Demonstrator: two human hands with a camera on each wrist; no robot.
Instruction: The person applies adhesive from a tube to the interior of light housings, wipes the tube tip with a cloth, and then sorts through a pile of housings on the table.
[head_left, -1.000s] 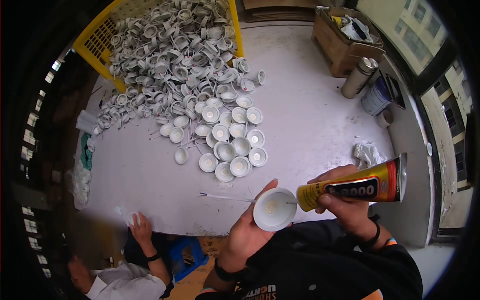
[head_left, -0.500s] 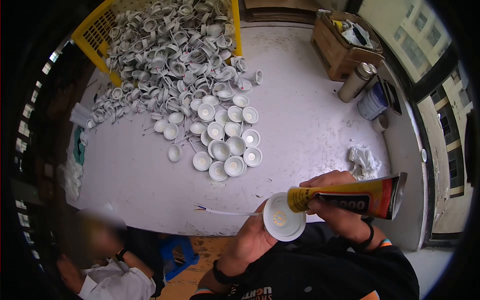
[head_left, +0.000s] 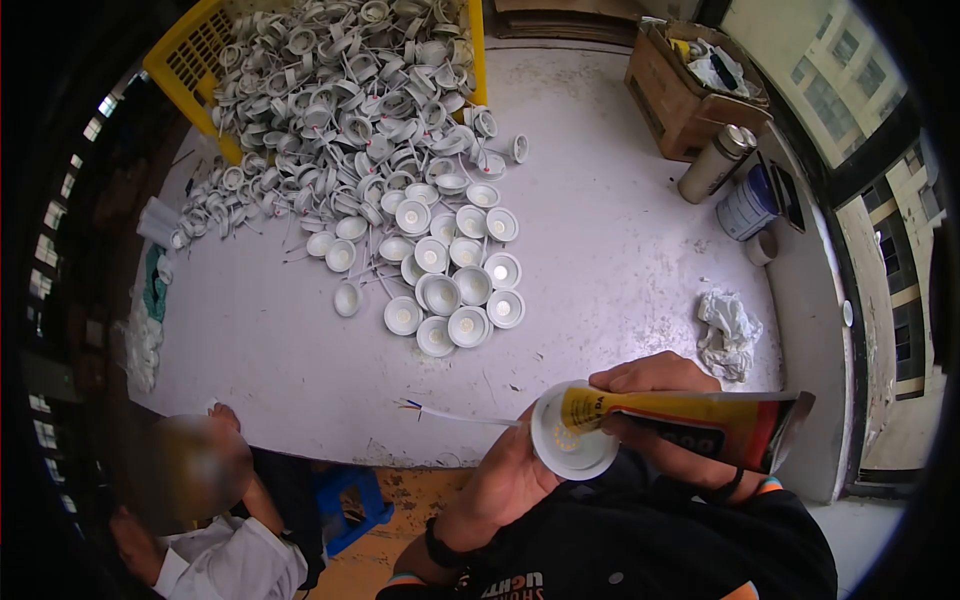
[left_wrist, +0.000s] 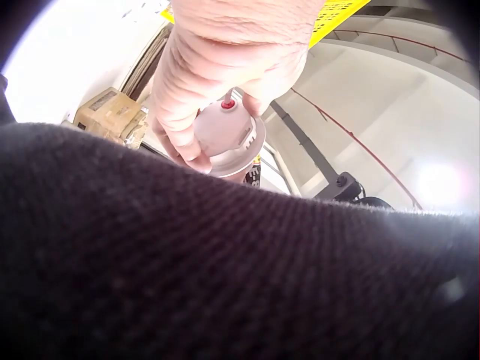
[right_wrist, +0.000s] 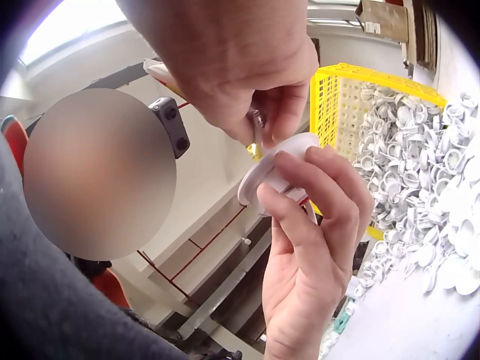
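My left hand (head_left: 500, 485) holds a white round LED downlight (head_left: 580, 464) by its back and rim, its dotted yellow LED face turned upward. From the light's left side runs a white cable (head_left: 465, 415) with bare coloured wire ends. In the left wrist view, fingers and thumb curl round the light's housing (left_wrist: 221, 133). My right hand (head_left: 662, 376) grips a yellow and black glue tube (head_left: 735, 418), which leans over the light with its nozzle end hiding part of the dish. Seen from the right wrist, the hand (right_wrist: 240, 82) is right above the rim.
Many downlights (head_left: 320, 120) spill from a yellow crate (head_left: 185, 75) onto the table, with finished-looking faces (head_left: 403, 316) grouped in front. Crumpled tissue (head_left: 728, 335), a flask (head_left: 712, 165), a tin (head_left: 748, 203) and a cardboard box (head_left: 680, 110) stand right. Another person (head_left: 240, 560) sits left.
The glue tube has swung over the downlight, its nozzle end moving left and its tail dropping. My left hand and the light have shifted slightly right. The seated person's hand has moved.
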